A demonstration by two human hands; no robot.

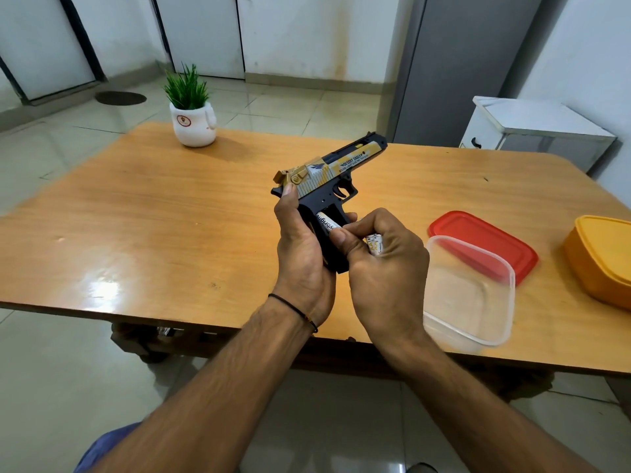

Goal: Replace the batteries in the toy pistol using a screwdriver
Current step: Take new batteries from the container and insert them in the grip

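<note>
While both forearms reach in from 6 o'clock, items are listed nearest first.

- Black thread band [294,309]: round the left wrist.
- Left hand [300,247]: fingers curled round the grip of the toy pistol [336,172], thumb up against the rear of the slide.
- Right hand [386,271]: at 3 o'clock of the left hand. Thumb and forefinger pinch a white battery [327,222] whose far end sits in the open cavity of the grip. The other fingers curl over further batteries [374,246] in the palm, count unclear.
- Toy pistol: black frame, gold-and-white slide, muzzle towards 2 o'clock. Held up over the wooden table [136,216] at mid-frame.
- Clear plastic tub [478,302]: on the table's near edge, at 4 o'clock of the hands, just beside the right wrist. Blurred.
- Red lid [491,237]: flat on the table at 3 o'clock of the hands, partly behind the tub's far rim.
- Orange tub [601,261]: at 3 o'clock, cut by the frame edge, apart from the lid.
- White pot with green plant [194,124]: far side of the table, at 11 o'clock of the pistol.
- White cabinet [536,134]: on the floor beyond the table, at 2 o'clock.
</note>
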